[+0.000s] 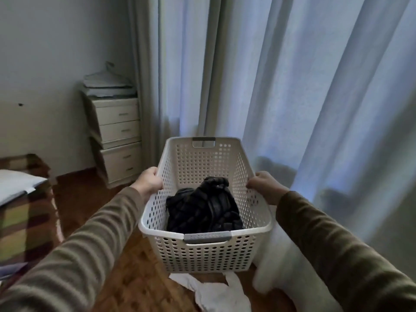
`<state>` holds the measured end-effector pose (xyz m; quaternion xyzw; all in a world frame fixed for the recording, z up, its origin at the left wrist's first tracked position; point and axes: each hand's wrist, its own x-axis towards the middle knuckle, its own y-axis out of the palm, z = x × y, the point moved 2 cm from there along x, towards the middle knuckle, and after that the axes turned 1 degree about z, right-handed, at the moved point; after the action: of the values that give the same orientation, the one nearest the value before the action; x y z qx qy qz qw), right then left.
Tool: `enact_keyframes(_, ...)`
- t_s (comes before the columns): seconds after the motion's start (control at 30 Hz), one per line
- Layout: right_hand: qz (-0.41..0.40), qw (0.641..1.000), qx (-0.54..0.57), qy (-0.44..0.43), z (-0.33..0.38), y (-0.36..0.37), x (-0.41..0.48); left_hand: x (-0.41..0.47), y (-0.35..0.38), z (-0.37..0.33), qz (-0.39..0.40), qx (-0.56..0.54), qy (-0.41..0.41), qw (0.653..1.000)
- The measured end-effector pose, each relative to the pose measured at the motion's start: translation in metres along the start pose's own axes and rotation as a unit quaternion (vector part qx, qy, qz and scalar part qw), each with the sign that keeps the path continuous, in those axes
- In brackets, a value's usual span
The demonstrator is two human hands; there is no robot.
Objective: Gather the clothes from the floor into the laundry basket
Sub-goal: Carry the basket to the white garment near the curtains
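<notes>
Where the view begins, nearest the camera, two sleeved forearms reach forward and a crumpled white garment (pixel 216 293) lies on the wooden floor (pixel 135 284), just below the near wall of the laundry basket (pixel 202 255). Beyond it, the white perforated basket is held up off the floor; the left hand (pixel 149 182) has its fingers (pixel 155 172) curled over the left rim, and the right hand (pixel 265 186) grips the right rim in the same clenched manner. Inside the basket, on its bottom, rests a bundled dark garment (pixel 204 210). To the left, a bed with a striped blanket (pixel 24 221) stands beside the floor area. Farther back, a pale chest of drawers (pixel 117 136) with folded items on top stands against the wall, next to long light curtains (pixel 292 86) that hang to the floor behind the basket.
</notes>
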<state>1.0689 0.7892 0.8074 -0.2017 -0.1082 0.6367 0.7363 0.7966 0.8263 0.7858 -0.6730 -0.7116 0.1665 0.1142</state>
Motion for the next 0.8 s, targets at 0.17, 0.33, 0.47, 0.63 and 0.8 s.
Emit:
enact_keyframes(0.17, 0.054, 0.999, 0.000, 0.006, -0.008, 0.029, 0.057, 0.028, -0.007, 0.019, -0.051, 0.012, -0.052, 0.997)
enact_keyframes(0.33, 0.099, 0.995, 0.001, 0.014, -0.011, 0.065, 0.105, 0.066, -0.018, 0.041, -0.086, 0.015, -0.082, 0.993)
enact_keyframes(0.47, 0.117, 0.993, 0.013, 0.008, -0.014, 0.090, 0.144, 0.095, -0.026, 0.057, -0.096, 0.008, -0.096, 0.991)
enact_keyframes(0.63, 0.155, 0.988, 0.001, 0.029, -0.034, 0.128, 0.191, 0.123, -0.023, 0.087, -0.115, 0.018, -0.140, 0.983)
enact_keyframes(0.8, 0.192, 0.981, -0.006, 0.040, -0.050, 0.149, 0.224, 0.140, -0.016, 0.107, -0.129, 0.024, -0.173, 0.976)
